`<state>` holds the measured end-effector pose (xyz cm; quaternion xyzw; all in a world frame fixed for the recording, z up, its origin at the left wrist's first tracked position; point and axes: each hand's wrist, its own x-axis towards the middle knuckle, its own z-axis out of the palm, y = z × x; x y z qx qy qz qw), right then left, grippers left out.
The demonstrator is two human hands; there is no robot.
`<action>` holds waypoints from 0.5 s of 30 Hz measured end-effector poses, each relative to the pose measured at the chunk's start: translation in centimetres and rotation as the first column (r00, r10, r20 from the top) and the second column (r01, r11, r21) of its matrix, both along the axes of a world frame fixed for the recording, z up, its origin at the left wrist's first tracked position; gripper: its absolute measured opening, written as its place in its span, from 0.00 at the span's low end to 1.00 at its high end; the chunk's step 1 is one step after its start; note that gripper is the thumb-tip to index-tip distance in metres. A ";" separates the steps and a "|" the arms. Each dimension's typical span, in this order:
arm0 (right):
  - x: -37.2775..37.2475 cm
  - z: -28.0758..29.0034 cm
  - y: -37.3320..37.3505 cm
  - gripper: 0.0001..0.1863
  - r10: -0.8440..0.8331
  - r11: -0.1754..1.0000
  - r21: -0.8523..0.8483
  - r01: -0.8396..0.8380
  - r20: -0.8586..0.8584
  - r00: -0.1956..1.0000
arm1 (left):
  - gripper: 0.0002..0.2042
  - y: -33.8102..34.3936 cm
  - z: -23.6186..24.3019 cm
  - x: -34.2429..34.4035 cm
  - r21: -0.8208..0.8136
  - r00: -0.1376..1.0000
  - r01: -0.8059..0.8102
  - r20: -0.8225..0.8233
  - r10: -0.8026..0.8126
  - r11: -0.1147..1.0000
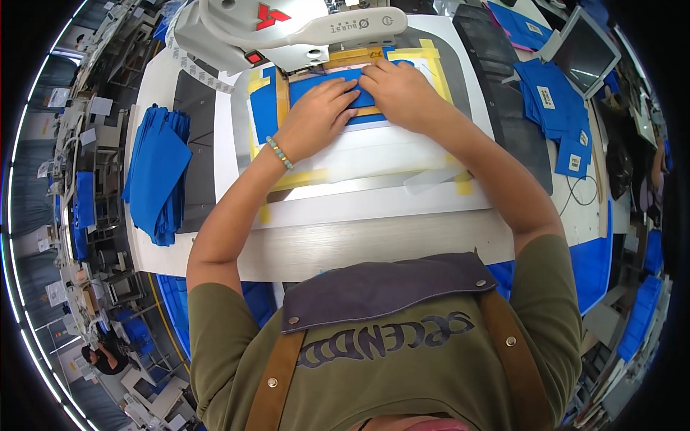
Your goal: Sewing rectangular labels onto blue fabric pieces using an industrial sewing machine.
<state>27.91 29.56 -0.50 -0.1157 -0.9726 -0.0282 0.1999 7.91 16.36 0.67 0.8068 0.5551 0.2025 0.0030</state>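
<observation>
Cloth [303,89] of plain blue lies across a yellowish frame [283,100] at the far middle of the counter [374,248], just below a white machine [230,32]; the left hand [316,118] rests palm down on it with fingers outstretched and thumb apart, so that grip is spread; the right hand [399,93] bends its fingers over the far part of the same piece, near the left fingertips, and I cannot tell whether that grip pinches the fabric. Writing shows in several places: a large red emblem [272,14] marks the machine; dark printing and a power symbol run along its pale handle [352,25]; small repeated characters cover a white strip [190,68] that curves down its left side. White rectangular labels [546,97] with black print sit on the blue pieces [532,75] to the right, beside a dark-screened monitor [588,54]; a folded blue pile [162,179] lies at the left; yellow tape [309,177] edges the pale sheet [359,154] nearer the person; big dark lettering [388,341] spans the olive shirt [402,384], beneath a grey flap [381,287].
</observation>
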 end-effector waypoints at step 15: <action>-3.9 0.2 -2.2 0.12 0.021 1.000 -0.006 -0.021 0.007 1.000 | 0.16 -2.4 -0.1 -2.3 0.052 0.997 -0.067 -0.033 0.068 0.996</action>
